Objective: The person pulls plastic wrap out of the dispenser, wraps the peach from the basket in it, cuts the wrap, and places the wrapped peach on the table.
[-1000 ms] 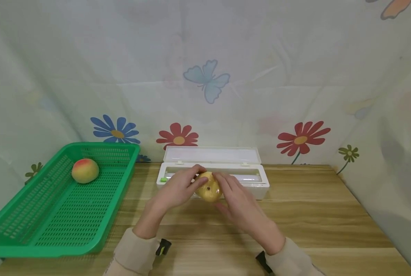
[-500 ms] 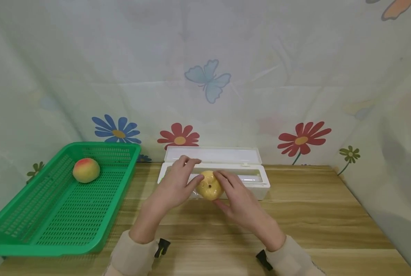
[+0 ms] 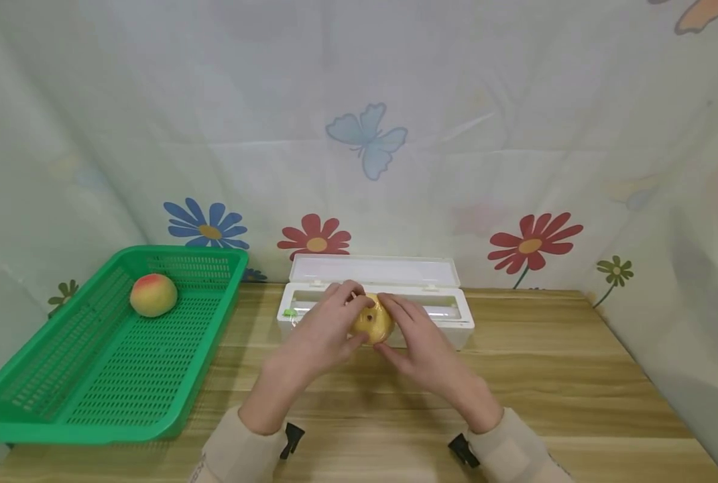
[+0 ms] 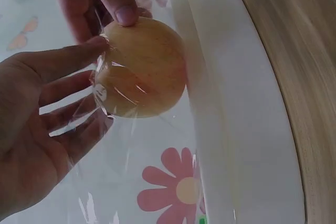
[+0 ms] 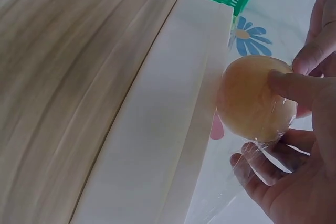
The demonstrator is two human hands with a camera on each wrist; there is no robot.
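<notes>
Both hands hold a yellow apple (image 3: 372, 323) over the white box (image 3: 455, 327) on the table (image 3: 576, 376). The wrist views alone show clear film (image 4: 100, 129) wrapped about it. The left hand (image 3: 322, 332) and right hand (image 3: 415, 342) curl their fingers (image 4: 79, 59) round it. A green basket (image 3: 63, 382) to the left holds a peach (image 3: 153, 295).
</notes>
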